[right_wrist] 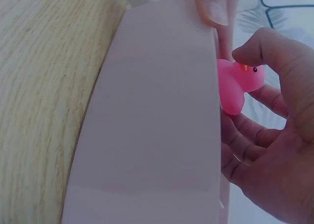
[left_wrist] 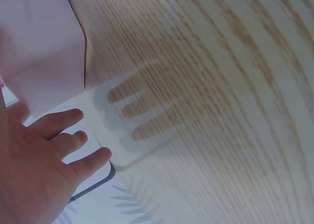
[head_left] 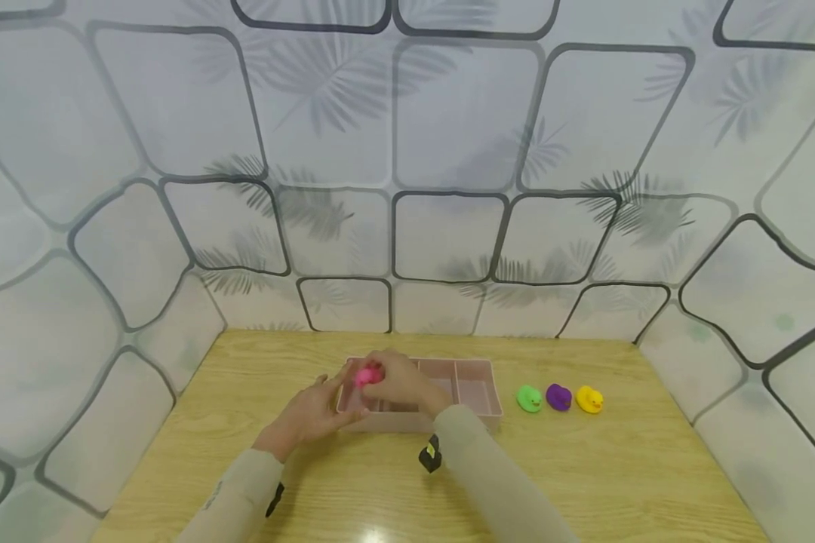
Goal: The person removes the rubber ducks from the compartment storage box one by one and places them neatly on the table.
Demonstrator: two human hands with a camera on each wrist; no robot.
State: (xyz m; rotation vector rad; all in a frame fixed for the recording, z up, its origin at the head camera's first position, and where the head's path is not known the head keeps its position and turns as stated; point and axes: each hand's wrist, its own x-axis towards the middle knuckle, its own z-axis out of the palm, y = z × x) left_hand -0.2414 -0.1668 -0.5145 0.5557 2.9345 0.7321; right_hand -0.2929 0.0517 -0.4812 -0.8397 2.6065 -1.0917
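A pink rubber duck (right_wrist: 233, 84) is pinched between the thumb and fingers of my right hand (head_left: 397, 379), at the left compartment of a pale pink divided box (head_left: 475, 386). In the right wrist view the duck shows just past the box's rim, partly hidden by the wall. My left hand (head_left: 311, 411) steadies the box's left end, its thumb on the near rim and its fingers at the far left corner. The left wrist view shows several of that hand's fingers (left_wrist: 93, 162) spread straight beside the box wall.
To the right of the box, a green duck (head_left: 529, 399), a purple duck (head_left: 558, 397) and a yellow duck (head_left: 589, 400) stand in a row on the wooden table (head_left: 380, 483). A patterned cloth wall (head_left: 448, 234) rises behind and on both sides.
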